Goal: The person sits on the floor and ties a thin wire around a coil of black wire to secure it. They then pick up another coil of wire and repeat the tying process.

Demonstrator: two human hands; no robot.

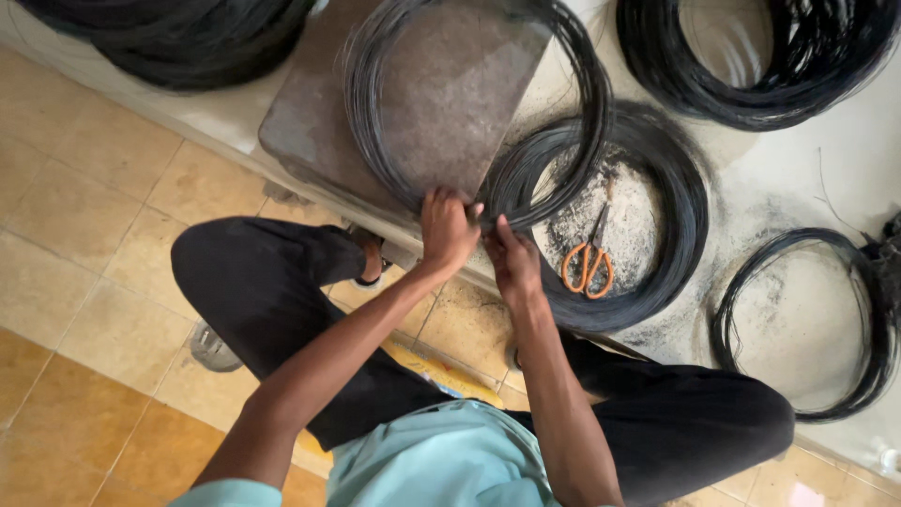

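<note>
1. I see the left hand point(447, 228) closed around the near edge of a loose coil of thin black wire point(371, 103). The coil lies over a flat grey stone slab point(450, 94), so the slab carries most of the loop while the hand holds only the lowest part.

2. The right hand point(512, 260) is just beside the left one. Its fingers are pinched on the same bundle of strands, at the place where this coil crosses a second, thicker coil point(680, 235). I judge that both hands grip close together to keep the strands gathered in one bunch.

3. The thicker coil lies flat on the pale dusty floor surface point(826, 160), to the right of the slab. Inside its ring lies a pair of scissors with orange handles point(588, 258), near the right hand but not touching it.

4. More black wire coils are around: a heavy one at the top left point(188, 42), one at the top right point(751, 75), and a thinner ring at the far right point(845, 319).

5. The two coils overlap near the hands, so their strands could tangle there. The person's knees in dark trousers point(253, 272) stand on both sides of the arms, over yellow floor tiles point(75, 188).
</note>
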